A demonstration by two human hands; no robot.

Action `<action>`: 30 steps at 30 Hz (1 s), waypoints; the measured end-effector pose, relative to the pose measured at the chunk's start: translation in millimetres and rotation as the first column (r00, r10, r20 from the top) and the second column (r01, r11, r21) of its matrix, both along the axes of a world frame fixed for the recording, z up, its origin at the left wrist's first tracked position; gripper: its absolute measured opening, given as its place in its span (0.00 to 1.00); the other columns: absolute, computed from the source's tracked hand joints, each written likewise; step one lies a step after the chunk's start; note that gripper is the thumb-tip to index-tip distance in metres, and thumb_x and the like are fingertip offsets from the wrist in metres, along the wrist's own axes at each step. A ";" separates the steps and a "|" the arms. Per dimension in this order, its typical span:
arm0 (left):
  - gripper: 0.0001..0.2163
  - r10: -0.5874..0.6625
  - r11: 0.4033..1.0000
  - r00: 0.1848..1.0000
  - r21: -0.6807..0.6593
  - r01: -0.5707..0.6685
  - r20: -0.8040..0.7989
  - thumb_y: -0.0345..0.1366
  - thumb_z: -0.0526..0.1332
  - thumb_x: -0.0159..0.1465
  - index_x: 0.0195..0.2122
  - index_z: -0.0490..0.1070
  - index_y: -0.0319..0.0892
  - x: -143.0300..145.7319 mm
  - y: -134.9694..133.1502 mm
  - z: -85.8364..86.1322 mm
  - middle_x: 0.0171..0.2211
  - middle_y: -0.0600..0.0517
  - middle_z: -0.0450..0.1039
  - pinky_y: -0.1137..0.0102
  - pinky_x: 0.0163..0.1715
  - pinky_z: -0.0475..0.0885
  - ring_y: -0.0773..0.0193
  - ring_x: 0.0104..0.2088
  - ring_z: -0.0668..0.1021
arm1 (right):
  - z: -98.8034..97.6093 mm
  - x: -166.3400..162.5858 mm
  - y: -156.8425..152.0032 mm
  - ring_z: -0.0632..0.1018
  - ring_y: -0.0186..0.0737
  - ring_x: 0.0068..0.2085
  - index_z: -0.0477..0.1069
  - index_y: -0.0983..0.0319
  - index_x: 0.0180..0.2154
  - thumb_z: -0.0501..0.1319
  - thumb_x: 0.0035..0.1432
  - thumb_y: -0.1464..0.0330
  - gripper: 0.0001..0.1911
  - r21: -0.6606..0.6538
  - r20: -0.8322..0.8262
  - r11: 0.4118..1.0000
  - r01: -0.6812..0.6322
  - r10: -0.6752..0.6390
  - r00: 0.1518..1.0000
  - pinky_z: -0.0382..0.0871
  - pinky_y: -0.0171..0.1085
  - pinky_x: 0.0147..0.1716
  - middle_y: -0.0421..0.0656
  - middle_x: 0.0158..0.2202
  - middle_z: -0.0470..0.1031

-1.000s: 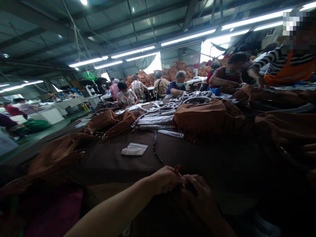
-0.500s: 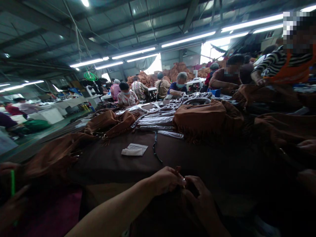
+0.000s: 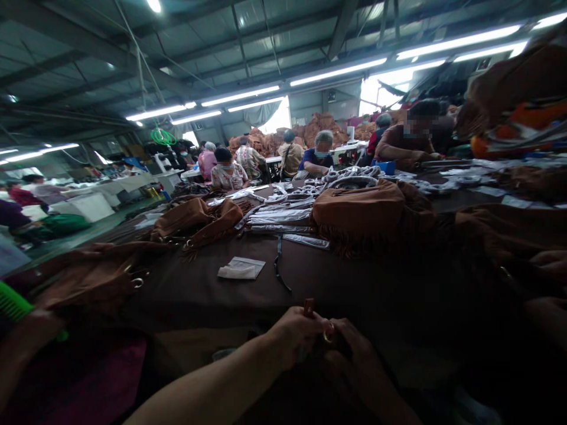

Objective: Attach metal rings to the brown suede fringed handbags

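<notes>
Low in the middle, my left hand (image 3: pixel 292 333) is closed on a brown strap (image 3: pixel 309 306), whose short end sticks up above the fingers. A gold-coloured metal ring (image 3: pixel 328 335) shows between my two hands. My right hand (image 3: pixel 354 354) is bent around that ring, thumb below and forefinger above. What hangs beneath the hands is lost in shadow. Beyond them, on the dark table cover (image 3: pixel 177 295), lie a small clear packet (image 3: pixel 241 268) and a thin dark cord (image 3: pixel 277 265).
Brown fringed bags (image 3: pixel 361 206) and wrapped grey-white strips (image 3: pixel 279 217) lie across the table. At the left edge a co-worker's hand (image 3: pixel 38 330) holds a green comb (image 3: pixel 13 301) beside another brown bag (image 3: pixel 93 277). Another person's hands (image 3: pixel 549 260) are at the right edge.
My hands have shifted slightly down and left, and the ring shows more clearly. The co-worker's green comb has turned flat to view. At far right, a brown bag has been lifted.
</notes>
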State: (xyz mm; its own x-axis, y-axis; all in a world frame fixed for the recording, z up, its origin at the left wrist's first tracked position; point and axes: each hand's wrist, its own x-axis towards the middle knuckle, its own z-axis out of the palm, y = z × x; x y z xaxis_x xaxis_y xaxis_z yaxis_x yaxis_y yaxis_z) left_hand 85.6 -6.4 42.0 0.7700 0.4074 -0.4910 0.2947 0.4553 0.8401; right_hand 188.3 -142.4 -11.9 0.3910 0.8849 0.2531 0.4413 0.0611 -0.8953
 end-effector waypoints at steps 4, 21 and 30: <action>0.15 -0.160 0.967 0.987 -0.197 0.160 0.016 0.40 0.72 0.43 0.25 0.73 0.34 -9.5 1.4 4.7 0.16 0.56 0.64 0.77 0.16 0.49 0.77 0.14 0.58 | 6.7 2.4 -3.1 0.72 0.38 0.38 0.69 0.58 0.41 0.59 0.54 0.73 0.11 0.010 -0.078 0.989 -0.146 0.147 0.986 0.66 0.35 0.39 0.39 0.38 0.69; 0.18 0.230 0.971 0.935 0.000 -0.239 0.268 0.44 0.74 0.44 0.26 0.76 0.33 -18.5 -52.9 -13.7 0.21 0.51 0.71 0.74 0.25 0.63 0.70 0.22 0.70 | 0.7 -5.1 -12.0 0.74 0.43 0.44 0.68 0.58 0.44 0.57 0.56 0.68 0.12 -0.012 -0.103 0.998 -0.055 0.053 0.993 0.69 0.37 0.44 0.43 0.42 0.73; 0.21 0.185 0.973 0.926 0.073 -0.221 0.328 0.50 0.72 0.45 0.26 0.78 0.34 -3.0 -57.5 -29.2 0.22 0.50 0.72 0.73 0.27 0.63 0.69 0.24 0.69 | -30.0 -5.6 -14.6 0.73 0.43 0.43 0.63 0.57 0.47 0.51 0.64 0.64 0.10 0.114 -0.005 0.992 0.055 -0.055 0.998 0.70 0.38 0.42 0.46 0.43 0.70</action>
State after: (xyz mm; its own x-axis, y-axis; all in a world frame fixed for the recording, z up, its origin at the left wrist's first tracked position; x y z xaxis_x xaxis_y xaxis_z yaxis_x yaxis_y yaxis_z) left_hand 82.5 -63.9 12.8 0.7734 0.6078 -0.1800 -0.0841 0.3798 0.9213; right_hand 182.7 -157.0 -41.9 0.4385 0.8277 0.3502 0.4453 0.1383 -0.8846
